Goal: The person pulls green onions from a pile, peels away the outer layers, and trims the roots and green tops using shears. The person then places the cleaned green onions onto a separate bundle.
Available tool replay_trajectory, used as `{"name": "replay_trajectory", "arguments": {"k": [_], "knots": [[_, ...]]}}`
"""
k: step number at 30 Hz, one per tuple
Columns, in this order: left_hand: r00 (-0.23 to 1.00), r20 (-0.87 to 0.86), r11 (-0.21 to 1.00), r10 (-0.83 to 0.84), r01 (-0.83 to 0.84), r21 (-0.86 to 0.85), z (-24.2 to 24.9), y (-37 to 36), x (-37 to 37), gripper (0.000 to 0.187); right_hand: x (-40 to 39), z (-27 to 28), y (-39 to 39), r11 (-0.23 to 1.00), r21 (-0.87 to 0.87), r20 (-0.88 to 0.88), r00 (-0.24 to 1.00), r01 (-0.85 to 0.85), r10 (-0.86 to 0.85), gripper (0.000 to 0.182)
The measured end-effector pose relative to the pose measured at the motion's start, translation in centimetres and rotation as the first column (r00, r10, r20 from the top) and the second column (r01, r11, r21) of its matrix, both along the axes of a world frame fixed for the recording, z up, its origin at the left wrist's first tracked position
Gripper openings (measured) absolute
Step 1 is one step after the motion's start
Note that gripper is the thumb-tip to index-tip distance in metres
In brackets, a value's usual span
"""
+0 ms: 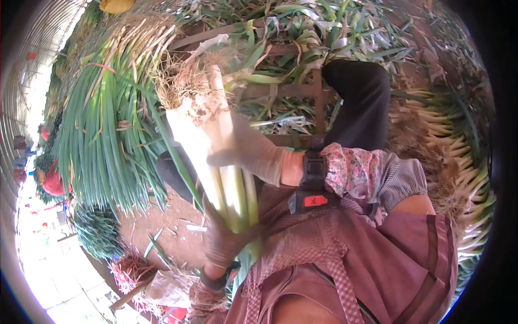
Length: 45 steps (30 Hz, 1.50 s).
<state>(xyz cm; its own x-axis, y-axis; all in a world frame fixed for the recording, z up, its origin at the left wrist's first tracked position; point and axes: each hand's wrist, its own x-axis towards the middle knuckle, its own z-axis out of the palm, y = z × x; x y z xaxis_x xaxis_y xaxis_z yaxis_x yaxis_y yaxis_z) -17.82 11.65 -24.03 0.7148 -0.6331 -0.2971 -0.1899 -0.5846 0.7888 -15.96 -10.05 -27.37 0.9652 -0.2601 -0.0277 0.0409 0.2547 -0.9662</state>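
Observation:
A bunch of thick green onions [233, 197] slants in front of my body, its shaggy roots [186, 81] at the upper end and its green leaves pointing down toward my lap. Low on the stalks, my gloved left hand [227, 237] is closed around them. My gloved right hand [251, 148] lies across the white part below the roots, fingers curled over the stalks; motion blurs it. Strong light washes out part of the white stalks. The leaf ends are partly hidden behind my left hand.
A large pile of green onions [108, 124] lies at the left. More onions [458, 178] line the right side, roots inward. Loose leaves [297, 38] cover a wooden frame [280, 92] ahead. Red and white ties [129, 270] and clear plastic [167, 289] are at lower left.

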Motion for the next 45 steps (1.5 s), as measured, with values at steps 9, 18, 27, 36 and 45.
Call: {"name": "replay_trajectory", "arguments": {"k": [9, 18, 27, 36, 45], "knots": [[0.970, -0.154, 0.977, 0.188, -0.201, -0.074, -0.9, 2.2, 0.2, 0.117, 1.1, 3.1, 3.3, 0.997, 0.083, -0.079, 0.997, 0.010, -0.004, 0.088], [0.991, 0.044, 0.992, 0.128, -0.128, -0.007, -5.5, 5.9, 0.7, 0.099, 0.2, 1.2, -0.4, 0.672, -0.670, -0.137, 0.942, -0.317, 0.307, 0.042], [0.970, -0.100, 0.968, 0.220, -0.230, -0.104, -4.8, 5.7, 0.1, 0.107, 8.0, -0.7, -10.1, 0.023, -0.860, -0.484, 0.829, -0.510, 0.282, 0.078], [0.955, -0.051, 0.953, 0.292, -0.295, -0.074, -4.9, 5.3, -0.2, 0.110, 10.7, -5.3, -5.9, 0.144, -0.982, 0.161, 0.939, 0.121, 0.303, 0.035], [0.934, 0.325, 0.987, 0.148, -0.161, 0.014, -4.3, 4.8, 0.7, 0.099, 14.4, -1.0, -36.9, -0.051, -0.962, -0.212, 0.856, -0.267, -0.471, 0.057]]}}
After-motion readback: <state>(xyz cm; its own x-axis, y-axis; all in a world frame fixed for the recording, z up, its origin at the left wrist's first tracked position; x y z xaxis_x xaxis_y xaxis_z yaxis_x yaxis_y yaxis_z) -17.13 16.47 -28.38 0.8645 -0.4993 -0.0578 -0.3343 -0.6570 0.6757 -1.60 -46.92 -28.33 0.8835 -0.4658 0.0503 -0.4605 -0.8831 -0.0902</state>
